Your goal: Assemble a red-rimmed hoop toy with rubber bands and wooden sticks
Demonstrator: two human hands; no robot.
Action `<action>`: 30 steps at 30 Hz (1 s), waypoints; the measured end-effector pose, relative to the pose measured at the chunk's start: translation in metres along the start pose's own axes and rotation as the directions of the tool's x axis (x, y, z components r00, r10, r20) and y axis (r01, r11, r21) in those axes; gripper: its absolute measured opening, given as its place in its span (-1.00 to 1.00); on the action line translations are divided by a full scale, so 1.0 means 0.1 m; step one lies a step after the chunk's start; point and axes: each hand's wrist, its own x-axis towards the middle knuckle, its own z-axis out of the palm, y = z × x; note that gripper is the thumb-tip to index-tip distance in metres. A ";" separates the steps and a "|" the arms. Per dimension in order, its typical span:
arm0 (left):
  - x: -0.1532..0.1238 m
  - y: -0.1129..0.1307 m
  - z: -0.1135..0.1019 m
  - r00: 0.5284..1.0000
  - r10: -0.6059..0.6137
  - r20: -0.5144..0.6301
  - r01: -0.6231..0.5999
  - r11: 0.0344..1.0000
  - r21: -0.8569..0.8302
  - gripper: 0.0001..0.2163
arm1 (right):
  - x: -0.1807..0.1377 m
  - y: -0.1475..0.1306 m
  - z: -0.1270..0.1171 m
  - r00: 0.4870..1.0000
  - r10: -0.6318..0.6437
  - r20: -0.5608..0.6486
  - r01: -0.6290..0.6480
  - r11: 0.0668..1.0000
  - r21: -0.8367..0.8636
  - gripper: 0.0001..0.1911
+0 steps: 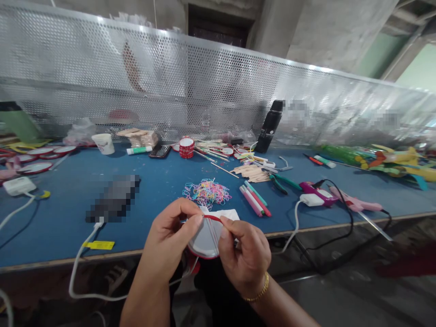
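Note:
My left hand [170,240] and my right hand [243,254] hold a small round disc with a red rim and a pale face [204,240] just in front of the table's near edge. Between the thumb and forefinger of both hands a red rubber band [211,218] is stretched over the disc's top rim. Both hands are closed in a pinch. A gold bracelet sits on my right wrist. A white paper piece [229,213] lies behind the disc on the table.
On the blue table [68,218] lie a heap of coloured rubber bands [206,190], marker pens [255,200], wooden sticks [254,172], a stack of red-rimmed discs [186,147], a black bottle [270,126], a paper cup [103,143], chargers and cables. A perforated metal screen [218,81] stands behind.

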 end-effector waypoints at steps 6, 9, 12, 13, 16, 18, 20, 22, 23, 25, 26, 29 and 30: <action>0.00 0.03 0.01 1.000 -0.014 -0.016 0.015 1.000 0.024 -0.87 | 0.00 0.00 0.00 0.999 0.027 0.019 -0.027 1.000 0.006 -0.80; 0.00 0.04 -0.01 0.999 -0.007 -0.032 0.009 0.997 0.071 -0.87 | 0.00 0.01 0.00 0.999 0.031 0.018 -0.031 0.999 0.013 -0.77; 0.00 0.03 -0.02 0.999 -0.008 -0.033 0.012 0.994 0.110 -0.86 | -0.01 0.00 -0.01 0.999 0.029 0.020 -0.029 0.999 0.019 -0.77; 0.00 0.02 -0.02 0.999 -0.008 -0.031 0.012 0.992 0.123 -0.85 | -0.01 0.00 -0.01 0.999 0.029 0.022 -0.029 0.999 0.019 -0.78; 0.01 0.02 0.00 0.999 -0.024 -0.039 0.030 0.986 0.165 -0.84 | 0.01 0.00 0.00 0.998 0.055 0.024 -0.055 0.998 0.008 -0.80; 0.03 0.03 0.02 0.997 -0.055 -0.049 0.063 0.981 0.183 -0.83 | 0.04 0.01 0.02 0.994 0.110 0.026 -0.110 0.994 0.009 -0.84; 0.03 0.05 0.03 0.995 -0.092 -0.038 0.098 0.978 0.182 -0.79 | 0.07 0.04 0.04 0.980 0.198 0.038 -0.199 0.979 0.034 -0.88; 0.02 0.07 0.00 0.992 -0.124 0.028 0.117 0.975 0.189 -0.61 | 0.11 0.07 0.07 0.954 0.295 0.060 -0.300 0.950 0.083 -0.88; 0.01 0.08 -0.02 0.988 -0.134 0.075 0.116 0.972 0.205 -0.46 | 0.12 0.09 0.08 0.938 0.339 0.072 -0.345 0.933 0.106 -0.88; 0.00 0.10 -0.06 0.976 -0.139 0.165 0.089 0.956 0.278 -0.18 | 0.13 0.12 0.10 0.911 0.401 0.095 -0.411 0.900 0.146 -0.86; -0.01 0.10 -0.08 0.973 -0.132 0.191 0.063 0.942 0.330 -0.11 | 0.14 0.13 0.11 0.901 0.422 0.101 -0.434 0.887 0.158 -0.86; 0.00 0.11 -0.10 0.976 -0.099 0.193 -0.009 0.870 0.493 -0.13 | 0.13 0.12 0.13 0.881 0.458 0.121 -0.473 0.863 0.178 -0.84; 0.02 0.10 -0.09 0.978 -0.089 0.189 -0.025 0.849 0.527 -0.17 | 0.12 0.11 0.13 0.877 0.464 0.126 -0.480 0.858 0.183 -0.84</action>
